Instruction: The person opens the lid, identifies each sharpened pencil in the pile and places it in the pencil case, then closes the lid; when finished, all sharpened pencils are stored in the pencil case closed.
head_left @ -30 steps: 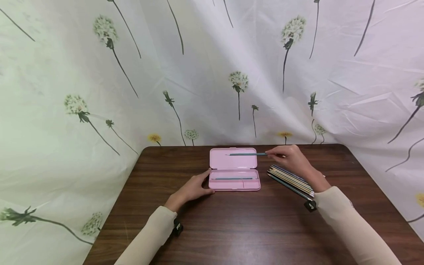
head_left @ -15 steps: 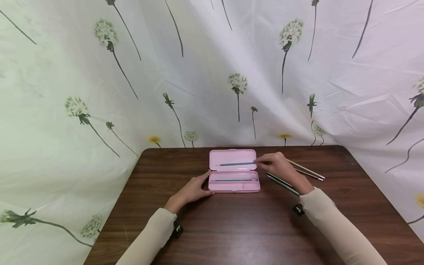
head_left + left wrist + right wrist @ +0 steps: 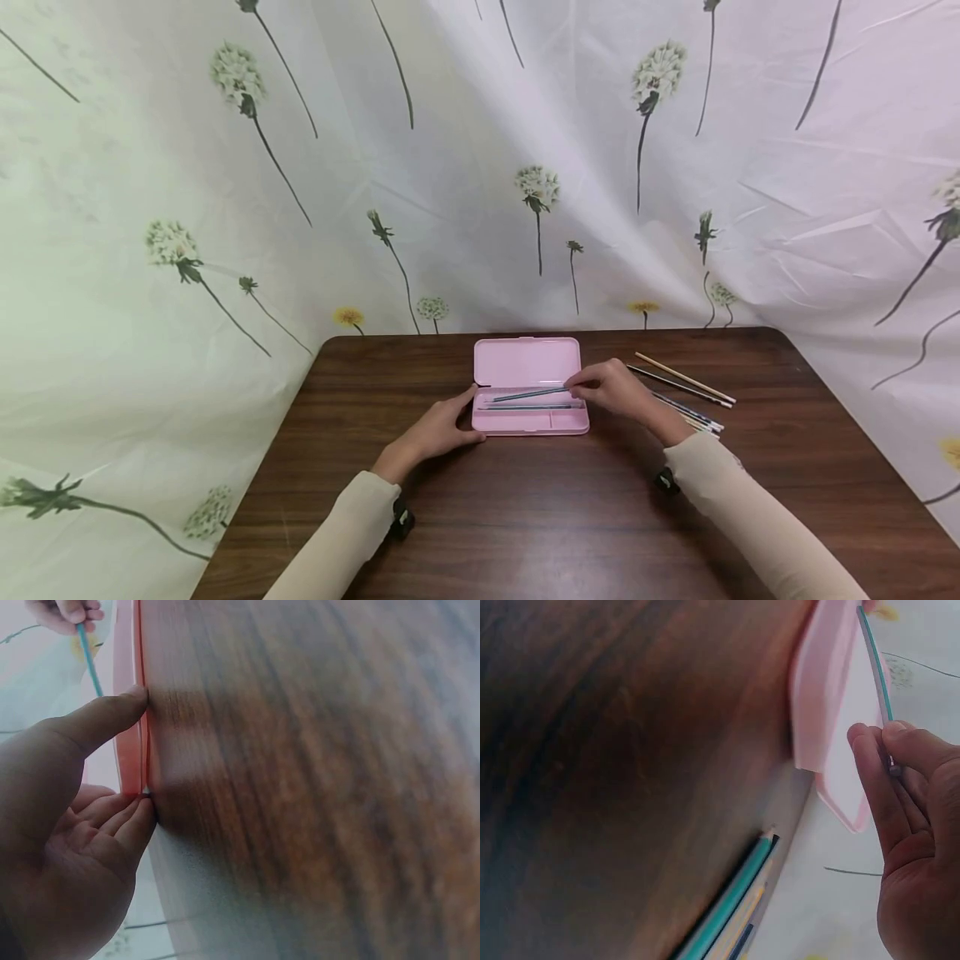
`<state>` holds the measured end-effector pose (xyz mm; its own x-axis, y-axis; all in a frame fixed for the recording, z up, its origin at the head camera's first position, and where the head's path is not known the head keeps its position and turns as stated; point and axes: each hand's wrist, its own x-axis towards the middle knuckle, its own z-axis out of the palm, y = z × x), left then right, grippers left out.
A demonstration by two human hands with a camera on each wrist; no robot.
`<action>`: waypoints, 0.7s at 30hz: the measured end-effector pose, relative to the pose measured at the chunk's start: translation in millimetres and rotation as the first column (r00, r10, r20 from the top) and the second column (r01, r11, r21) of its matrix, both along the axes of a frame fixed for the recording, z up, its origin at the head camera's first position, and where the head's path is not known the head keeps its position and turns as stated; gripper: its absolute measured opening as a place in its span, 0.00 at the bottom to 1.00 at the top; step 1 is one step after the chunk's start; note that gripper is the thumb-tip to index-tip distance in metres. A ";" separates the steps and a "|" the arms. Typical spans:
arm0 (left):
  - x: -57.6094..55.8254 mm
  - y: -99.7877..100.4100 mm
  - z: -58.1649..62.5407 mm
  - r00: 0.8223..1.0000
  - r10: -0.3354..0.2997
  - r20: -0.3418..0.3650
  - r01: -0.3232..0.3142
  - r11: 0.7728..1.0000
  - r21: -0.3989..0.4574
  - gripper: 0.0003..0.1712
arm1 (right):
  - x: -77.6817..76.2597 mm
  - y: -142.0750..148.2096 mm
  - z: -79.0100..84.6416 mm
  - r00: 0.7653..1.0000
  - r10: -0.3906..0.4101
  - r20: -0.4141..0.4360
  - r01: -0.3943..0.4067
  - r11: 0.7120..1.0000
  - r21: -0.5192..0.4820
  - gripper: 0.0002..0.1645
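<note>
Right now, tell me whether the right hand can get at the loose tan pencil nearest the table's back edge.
Probably yes, once free: the right hand pinches a teal pencil over the open pink pencil case, but the tan pencil lies nearby, uncovered, on the table.

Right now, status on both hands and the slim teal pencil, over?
Left hand grips left end of open pink rectangular pencil case. Right hand pinches slim teal pencil, tilted over long rear compartment. Another slender teal pencil lies there; nothing else visibly blocking.
</note>
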<state>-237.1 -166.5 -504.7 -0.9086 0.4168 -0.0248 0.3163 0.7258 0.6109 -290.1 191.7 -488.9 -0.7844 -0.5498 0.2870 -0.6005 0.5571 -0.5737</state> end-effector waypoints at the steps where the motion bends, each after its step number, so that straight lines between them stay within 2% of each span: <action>1: 0.0 0.2 0.0 1.000 0.000 -0.001 0.000 1.000 0.000 0.53 | -0.1 -0.8 -1.5 1.000 0.001 0.013 -0.001 1.000 0.010 0.08; 7: -0.8 1.0 -0.1 1.000 -0.005 -0.008 0.005 1.000 -0.002 0.53 | -0.2 -6.8 -6.9 1.000 -0.002 0.027 0.000 0.998 0.067 0.08; 14: 0.0 0.6 -1.2 1.000 -0.001 -0.012 0.001 1.000 -0.003 0.54 | -3.1 -18.6 -13.5 0.998 0.002 -0.059 0.009 0.984 0.181 0.06; 21: -0.1 0.1 -1.3 1.000 -0.003 -0.006 0.003 1.000 0.002 0.53 | -2.8 -27.8 -12.8 0.990 0.043 -0.135 0.003 0.946 0.325 0.06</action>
<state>-237.2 -166.4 -505.9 -0.9075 0.4196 -0.0180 0.3224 0.7234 0.6106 -292.9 164.0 -501.8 -0.7376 -0.6462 0.1959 -0.6738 0.6860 -0.2745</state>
